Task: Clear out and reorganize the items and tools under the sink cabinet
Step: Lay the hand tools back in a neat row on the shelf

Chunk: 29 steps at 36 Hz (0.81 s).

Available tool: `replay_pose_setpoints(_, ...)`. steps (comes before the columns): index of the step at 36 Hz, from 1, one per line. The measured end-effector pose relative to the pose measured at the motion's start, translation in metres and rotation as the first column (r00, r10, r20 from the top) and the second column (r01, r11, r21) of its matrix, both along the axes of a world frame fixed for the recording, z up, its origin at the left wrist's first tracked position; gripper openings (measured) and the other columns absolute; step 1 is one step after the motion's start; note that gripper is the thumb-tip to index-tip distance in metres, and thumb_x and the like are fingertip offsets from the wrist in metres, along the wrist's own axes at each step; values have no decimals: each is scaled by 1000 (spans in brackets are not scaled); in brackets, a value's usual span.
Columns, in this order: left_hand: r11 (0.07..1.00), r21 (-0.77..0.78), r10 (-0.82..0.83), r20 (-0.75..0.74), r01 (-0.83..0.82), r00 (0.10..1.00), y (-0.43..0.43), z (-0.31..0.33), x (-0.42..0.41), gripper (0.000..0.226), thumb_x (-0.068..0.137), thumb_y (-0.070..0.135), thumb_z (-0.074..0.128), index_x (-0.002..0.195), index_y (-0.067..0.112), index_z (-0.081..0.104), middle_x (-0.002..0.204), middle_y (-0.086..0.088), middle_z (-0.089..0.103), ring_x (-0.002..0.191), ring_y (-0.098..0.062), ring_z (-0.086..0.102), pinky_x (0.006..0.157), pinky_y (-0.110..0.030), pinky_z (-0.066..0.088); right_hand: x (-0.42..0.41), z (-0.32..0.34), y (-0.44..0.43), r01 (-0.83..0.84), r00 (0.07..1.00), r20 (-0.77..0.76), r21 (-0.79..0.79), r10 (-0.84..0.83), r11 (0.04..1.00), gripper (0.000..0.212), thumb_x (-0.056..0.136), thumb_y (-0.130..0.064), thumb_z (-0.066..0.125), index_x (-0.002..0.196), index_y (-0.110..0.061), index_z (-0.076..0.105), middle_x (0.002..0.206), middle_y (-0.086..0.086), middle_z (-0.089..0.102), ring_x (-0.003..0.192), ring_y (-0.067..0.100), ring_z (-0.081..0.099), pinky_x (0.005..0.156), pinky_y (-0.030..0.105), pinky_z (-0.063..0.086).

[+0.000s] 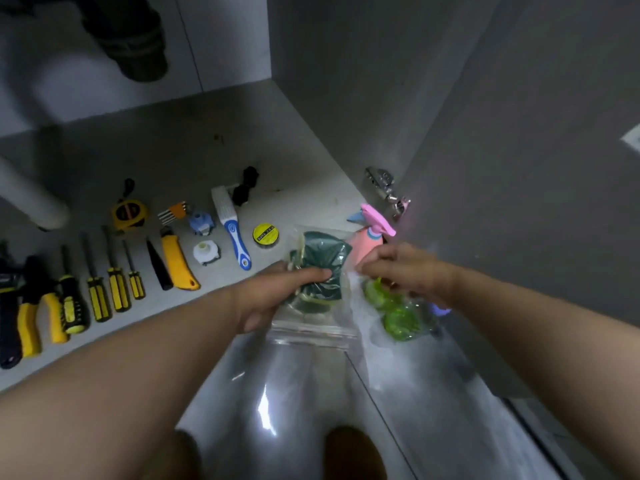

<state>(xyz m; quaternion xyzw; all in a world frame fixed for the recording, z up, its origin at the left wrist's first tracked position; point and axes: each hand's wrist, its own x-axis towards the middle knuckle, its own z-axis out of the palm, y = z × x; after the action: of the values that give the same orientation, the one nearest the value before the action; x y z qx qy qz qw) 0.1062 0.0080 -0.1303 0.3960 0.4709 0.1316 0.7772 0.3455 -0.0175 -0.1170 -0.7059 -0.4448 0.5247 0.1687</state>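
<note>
Grey cabinet floor under the sink, dim, grey walls at right of frame. Centre frame: clear zip bag with dark green scouring pads inside, held just above the floor's front edge. Left hand grips it, thumb across the pads, other fingers behind the plastic. Pads: at least two; the stack is bunched, so no firmer count. Right hand sits just right of the bag with fingers curled, in front of one pink spray bottle. It is blurred, so I cannot tell if it pinches anything. Below it lies one clear wrap of bright green pieces, two lumps showing, kind unclear. Step in hand, as judged: settling the bag at the row's right end. To do it well, flatten the pads, press the zip strip closed, lay the bag flat beside the tin, and keep clear of the bottle. Leftward along the row: one yellow-lidded tin, one blue-handled brush, two small fittings, blue and white, one hex key set, one tape measure, one yellow utility knife, one slim black tool, four screwdrivers, one pair of pliers.
</note>
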Motion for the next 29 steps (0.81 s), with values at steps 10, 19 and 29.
replay_pose_setpoints(10,990,28,137,138,-142,981,42,34,-33,45,84,35,79,125,20,68,117,-7,75,106,-24,74,74,-33,62,17,4,50,-242,753,652,148,89,959,35,90,-23,62,119,-7,54,116,18,63,107,36,61,85,35,47)
replay_pose_setpoints(19,967,7,251,133,-254,959,62,17,-66,52,76,40,81,124,21,68,115,-5,76,103,-23,74,91,-38,57,-13,-10,69,-256,610,792,154,36,954,34,92,-47,59,93,-14,63,101,20,68,95,40,65,77,37,51)
replay_pose_setpoints(29,889,-128,457,238,-439,857,90,25,-90,45,78,39,78,117,19,73,113,-6,77,100,-23,75,73,-37,63,-33,81,157,-299,624,761,443,-178,845,61,86,-70,42,90,-14,67,89,17,71,89,39,67,69,33,47)
